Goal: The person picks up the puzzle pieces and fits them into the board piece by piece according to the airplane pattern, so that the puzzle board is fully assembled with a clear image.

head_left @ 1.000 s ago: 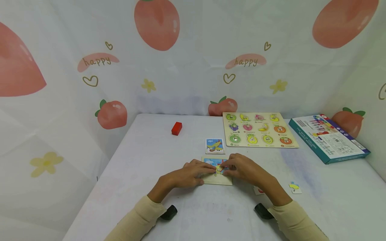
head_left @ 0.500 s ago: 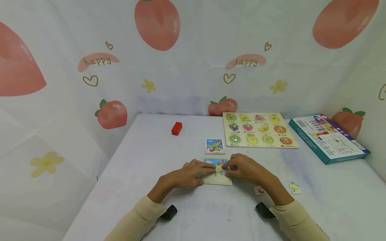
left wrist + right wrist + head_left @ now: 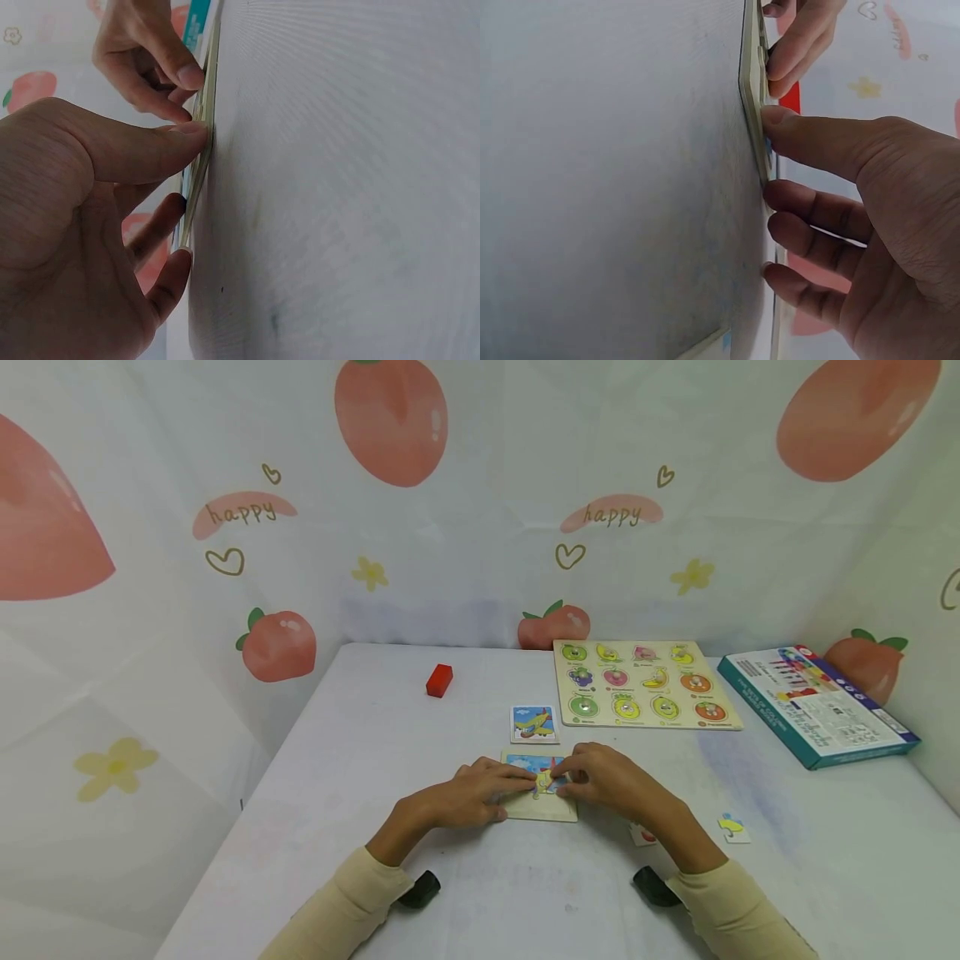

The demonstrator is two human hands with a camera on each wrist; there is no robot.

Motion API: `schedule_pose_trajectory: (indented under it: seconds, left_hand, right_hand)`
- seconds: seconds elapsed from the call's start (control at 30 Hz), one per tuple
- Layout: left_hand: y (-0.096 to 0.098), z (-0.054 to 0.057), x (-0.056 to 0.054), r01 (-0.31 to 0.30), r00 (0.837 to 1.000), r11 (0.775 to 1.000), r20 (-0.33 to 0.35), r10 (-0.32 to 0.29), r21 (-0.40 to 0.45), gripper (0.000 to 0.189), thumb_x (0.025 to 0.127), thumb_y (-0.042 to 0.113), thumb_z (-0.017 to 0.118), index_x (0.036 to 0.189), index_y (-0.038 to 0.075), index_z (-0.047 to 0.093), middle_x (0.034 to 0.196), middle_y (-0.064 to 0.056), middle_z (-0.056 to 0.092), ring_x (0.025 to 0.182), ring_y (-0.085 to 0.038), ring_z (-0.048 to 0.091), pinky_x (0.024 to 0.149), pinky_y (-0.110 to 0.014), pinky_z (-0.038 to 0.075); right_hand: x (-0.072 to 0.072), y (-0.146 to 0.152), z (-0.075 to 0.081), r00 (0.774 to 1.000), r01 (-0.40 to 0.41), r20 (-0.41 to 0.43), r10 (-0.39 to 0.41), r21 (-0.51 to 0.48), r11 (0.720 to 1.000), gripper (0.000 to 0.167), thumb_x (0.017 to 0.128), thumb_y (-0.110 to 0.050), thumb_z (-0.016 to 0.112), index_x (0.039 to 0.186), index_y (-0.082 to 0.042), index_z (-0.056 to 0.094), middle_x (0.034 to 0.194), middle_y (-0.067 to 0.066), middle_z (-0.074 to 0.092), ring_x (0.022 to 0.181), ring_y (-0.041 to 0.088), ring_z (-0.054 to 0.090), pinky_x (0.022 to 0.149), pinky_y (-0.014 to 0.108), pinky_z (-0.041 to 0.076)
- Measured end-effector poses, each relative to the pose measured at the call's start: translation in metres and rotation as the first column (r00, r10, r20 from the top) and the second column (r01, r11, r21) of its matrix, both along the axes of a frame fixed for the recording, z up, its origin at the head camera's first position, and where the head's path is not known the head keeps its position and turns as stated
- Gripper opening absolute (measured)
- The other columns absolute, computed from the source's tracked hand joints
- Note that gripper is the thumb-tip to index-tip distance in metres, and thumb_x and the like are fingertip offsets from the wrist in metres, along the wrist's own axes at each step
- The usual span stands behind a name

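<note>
A small wooden puzzle board (image 3: 538,810) with a partly filled sky-and-airplane picture lies on the white table. My left hand (image 3: 472,793) holds its left side, thumb at the near corner and forefingers extended over the picture. In the left wrist view, the left thumb (image 3: 187,135) rests on the board's edge. My right hand (image 3: 609,778) pinches a blue-and-yellow puzzle piece (image 3: 557,786) low over the picture's right part, thumb against it. The right fingertips hide some of that piece. Directly behind the board lies an airplane picture card (image 3: 535,724).
Two loose puzzle pieces lie at the right: one with red (image 3: 643,835), partly behind my forearm, and a yellow-and-blue one (image 3: 733,828). Farther back are a red block (image 3: 439,680), a fruit peg board (image 3: 600,693) and a flat teal-edged box (image 3: 817,710). A printed curtain backs the table.
The right fingers shift slightly over the right part of the picture, with the piece staying under them. The left hand and the board keep their place.
</note>
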State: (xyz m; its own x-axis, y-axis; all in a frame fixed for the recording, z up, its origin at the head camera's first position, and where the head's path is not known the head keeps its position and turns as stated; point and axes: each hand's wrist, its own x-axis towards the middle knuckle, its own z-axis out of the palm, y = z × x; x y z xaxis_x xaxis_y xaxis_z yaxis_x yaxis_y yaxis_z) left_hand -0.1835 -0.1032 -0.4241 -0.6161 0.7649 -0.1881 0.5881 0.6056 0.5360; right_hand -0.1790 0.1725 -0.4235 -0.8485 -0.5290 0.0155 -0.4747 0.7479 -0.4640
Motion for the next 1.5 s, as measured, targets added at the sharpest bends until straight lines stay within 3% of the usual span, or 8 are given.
schedule_pose_trajectory:
  seconds: [0.47,0.7,0.87,1.23,1.5]
  left_hand:
    - [-0.001,-0.002,0.002,-0.013,1.0,1.0,0.008,0.013,0.008,0.061,0.102,0.009,0.063,0.16,0.023,0.05,0.167,0.008,0.044,0.15,-0.025,0.037,0.105,-0.046,0.036]
    - [0.003,0.001,0.008,0.01,1.0,0.999,0.012,-0.01,0.037,0.069,0.098,-0.001,0.057,0.159,0.031,0.051,0.166,0.018,0.041,0.148,-0.025,0.034,0.098,-0.04,0.031]
    - [0.007,0.001,0.012,0.021,1.0,1.0,-0.003,-0.021,-0.009,0.078,0.095,-0.006,0.053,0.159,0.038,0.049,0.165,0.025,0.039,0.148,-0.024,0.032,0.098,-0.039,0.03]
    - [0.012,0.005,0.017,0.024,0.998,0.996,-0.056,-0.03,-0.091,0.077,0.096,0.0,0.047,0.165,0.034,0.039,0.169,0.017,0.036,0.149,-0.028,0.03,0.098,-0.04,0.031]
    - [0.013,0.004,0.017,0.011,0.999,0.996,-0.052,-0.016,-0.093,0.076,0.096,0.003,0.05,0.165,0.034,0.04,0.169,0.014,0.038,0.15,-0.027,0.03,0.1,-0.041,0.032]
  right_hand:
    - [-0.001,0.002,0.001,0.997,0.056,0.06,-0.054,-0.035,0.998,0.022,0.093,-0.022,0.083,0.111,-0.01,0.079,0.083,-0.01,0.059,0.077,0.009,0.052,0.07,0.027,0.046]
    - [-0.002,0.002,0.001,0.994,0.076,0.084,-0.072,-0.052,0.996,0.022,0.093,-0.022,0.083,0.111,-0.01,0.078,0.082,-0.008,0.059,0.078,0.011,0.052,0.07,0.028,0.045]
    - [-0.003,0.001,0.001,0.993,0.078,0.09,-0.073,-0.048,0.996,0.022,0.093,-0.023,0.082,0.111,-0.011,0.079,0.083,-0.008,0.059,0.079,0.011,0.052,0.07,0.029,0.045]
    - [-0.002,0.004,0.001,0.995,0.065,0.076,-0.06,-0.067,0.996,0.019,0.094,-0.021,0.082,0.11,-0.012,0.079,0.084,-0.008,0.06,0.078,0.01,0.053,0.07,0.029,0.046]
    - [-0.002,0.001,0.0,0.982,0.186,0.049,-0.185,-0.026,0.982,0.027,0.092,-0.024,0.083,0.112,-0.007,0.076,0.083,-0.004,0.061,0.077,0.013,0.053,0.07,0.031,0.046]
